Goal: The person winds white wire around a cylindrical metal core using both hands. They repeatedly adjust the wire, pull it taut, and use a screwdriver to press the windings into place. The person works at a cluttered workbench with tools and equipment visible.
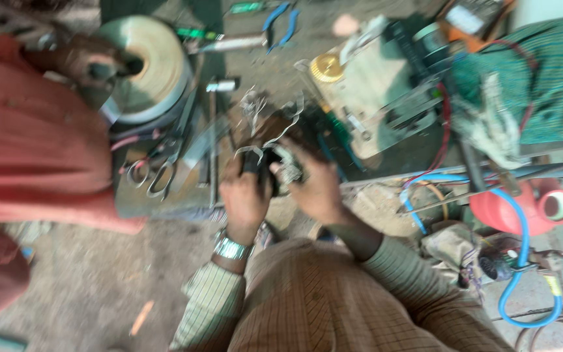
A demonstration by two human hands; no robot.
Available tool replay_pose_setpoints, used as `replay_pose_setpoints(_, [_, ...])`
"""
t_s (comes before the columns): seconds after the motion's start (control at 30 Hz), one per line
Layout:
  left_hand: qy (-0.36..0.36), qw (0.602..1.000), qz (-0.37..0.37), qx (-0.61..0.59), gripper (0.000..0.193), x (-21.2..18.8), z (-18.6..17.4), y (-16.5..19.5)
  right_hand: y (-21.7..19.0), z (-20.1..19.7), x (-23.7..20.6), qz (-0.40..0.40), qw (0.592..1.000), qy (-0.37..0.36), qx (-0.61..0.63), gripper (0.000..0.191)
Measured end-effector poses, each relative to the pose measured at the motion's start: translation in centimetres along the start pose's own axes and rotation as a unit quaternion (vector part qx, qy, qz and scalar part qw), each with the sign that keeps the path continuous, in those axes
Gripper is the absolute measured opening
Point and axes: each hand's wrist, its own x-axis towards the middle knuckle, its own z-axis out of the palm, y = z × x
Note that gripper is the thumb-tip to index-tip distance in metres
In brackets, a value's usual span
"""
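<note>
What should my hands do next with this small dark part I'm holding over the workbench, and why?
Probably steady it first. Your left hand and right hand both grip the small dark part, with bent metal strips sticking out above it. The picture is blurred, so keep the left hand still and let the right fingers work the part slowly.

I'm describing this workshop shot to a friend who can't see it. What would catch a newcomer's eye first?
At the centre, the person's left hand and right hand close together around a small dark metal part, blurred in the shot. On the left, another person's orange sleeve fills the edge, their hand by a big pale roll. On the right lie a bright red container and a looping blue hose.
</note>
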Motion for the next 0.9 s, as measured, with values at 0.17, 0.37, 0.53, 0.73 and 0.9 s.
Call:
replay_pose_setpoints(0.17, [0.004, 1.000, 0.018, -0.003, 0.017, -0.4, 0.3, 0.2, -0.1, 0.2, -0.3, -0.028, 0.996, 0.028, -0.079, 0.058])
replay_pose_setpoints(0.37, [-0.005, 1.000, -0.007, 0.000, 0.015, -1.0, -0.2, 0.9, 0.8, 0.6, -1.0, -0.029, 0.993, 0.006, -0.113, 0.067])
replay_pose_setpoints(0.53, [0.060, 0.991, 0.014, -0.117, 0.031, -0.5, -1.7, 2.6, 0.6, 0.6, -2.2, -0.097, 0.988, 0.047, -0.107, 0.058])
replay_pose_setpoints(0.73, [0.094, 0.989, -0.004, -0.115, 0.027, -0.7, -2.0, 4.6, -0.3, 0.2, -2.7, -0.060, 0.992, 0.005, -0.110, 0.077])
replay_pose_setpoints(0.9, [-0.012, 0.994, -0.110, -0.018, 0.022, -1.7, -1.0, 3.7, -0.8, 0.4, -2.9, -0.050, 0.992, -0.004, -0.113, 0.070])
